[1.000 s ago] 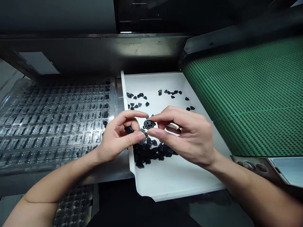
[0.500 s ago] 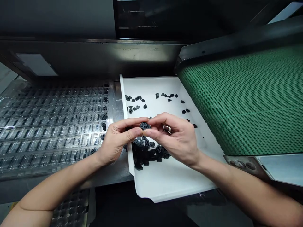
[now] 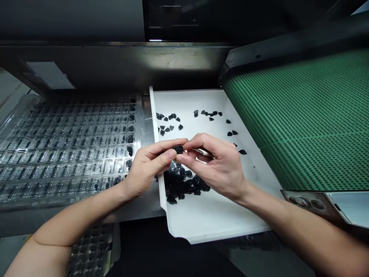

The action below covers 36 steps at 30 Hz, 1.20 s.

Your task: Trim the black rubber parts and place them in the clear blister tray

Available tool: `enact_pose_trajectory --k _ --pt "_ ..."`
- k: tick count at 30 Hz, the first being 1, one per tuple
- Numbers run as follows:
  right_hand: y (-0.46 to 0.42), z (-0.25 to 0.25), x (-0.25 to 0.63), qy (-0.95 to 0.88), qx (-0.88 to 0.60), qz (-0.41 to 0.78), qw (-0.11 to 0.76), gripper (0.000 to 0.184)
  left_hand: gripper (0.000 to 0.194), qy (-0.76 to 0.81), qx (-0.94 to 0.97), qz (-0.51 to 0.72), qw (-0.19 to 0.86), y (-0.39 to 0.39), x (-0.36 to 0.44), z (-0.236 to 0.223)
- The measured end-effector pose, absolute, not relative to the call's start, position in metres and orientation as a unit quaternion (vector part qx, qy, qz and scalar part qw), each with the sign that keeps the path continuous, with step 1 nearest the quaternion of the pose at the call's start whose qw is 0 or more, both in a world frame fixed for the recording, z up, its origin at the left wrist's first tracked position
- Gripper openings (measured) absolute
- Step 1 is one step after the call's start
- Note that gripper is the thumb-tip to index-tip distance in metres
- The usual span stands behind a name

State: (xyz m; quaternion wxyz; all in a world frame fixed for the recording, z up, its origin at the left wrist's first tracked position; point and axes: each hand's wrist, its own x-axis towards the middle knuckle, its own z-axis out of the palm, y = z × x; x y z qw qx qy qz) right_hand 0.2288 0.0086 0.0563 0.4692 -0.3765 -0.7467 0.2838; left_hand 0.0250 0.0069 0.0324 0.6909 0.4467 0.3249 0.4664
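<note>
Inside white tray (image 3: 207, 217), black parts (image 3: 180, 184)

The blister tray (image 3: 112, 154) was clear, glossy plastic, the white tray (image 3: 201, 219) smooth plastic, and the wall panel (image 3: 115, 69) dull, brushed-looking metal.
</note>
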Motion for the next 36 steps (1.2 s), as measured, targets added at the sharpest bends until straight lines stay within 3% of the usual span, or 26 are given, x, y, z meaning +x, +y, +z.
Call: enact_pose_trajectory --k 6,10,16,20,36 --pt "0.011 0.061 0.232 -0.769 -0.380 0.264 0.441 0.017 0.028 0.320 0.428 0.485 0.692 0.014 0.023 0.037" --pt "0.011 0.067 0.238 -0.794 -0.354 0.247 0.427 0.032 0.024 0.290 0.408 0.493 0.712 0.017 0.023 0.041" --pt "0.012 0.067 0.242 -0.842 -0.353 0.080 0.399 0.021 0.024 0.272 0.400 0.487 0.727 0.017 0.022 0.041" --pt "0.013 0.066 0.241 -0.854 -0.342 0.032 0.392 0.024 0.021 0.262 0.399 0.488 0.730 0.016 0.022 0.039" --pt "0.015 0.063 0.241 -0.860 -0.339 0.047 0.379 0.033 0.018 0.271 0.397 0.496 0.723 0.015 0.022 0.035"
